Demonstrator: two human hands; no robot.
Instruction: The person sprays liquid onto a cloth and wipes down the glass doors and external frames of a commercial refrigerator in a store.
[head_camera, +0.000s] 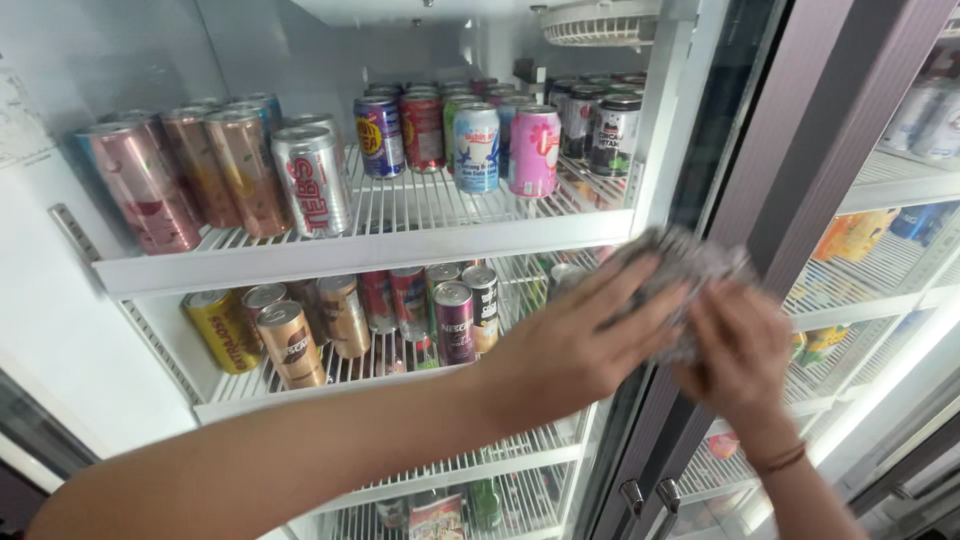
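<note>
Cans (310, 180) are ranged on the white wire shelf (380, 245) at ten o'clock, while at three o'clock a blurred grey cloth (680, 265) is clasped between left hand (575, 340) and right hand (735, 350), fingers loosely curled upon it.

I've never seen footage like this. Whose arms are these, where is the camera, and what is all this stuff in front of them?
There is no machine here: a person wears a camera on the head, looking down at their own bare hands. The left hand and the right hand together hold a crumpled grey cloth against the frame of an open drinks fridge. Inside, white wire shelves carry rows of upright cans, such as a pink can on the upper shelf and a yellow can on the one below. A closed glass door stands to the right.
</note>
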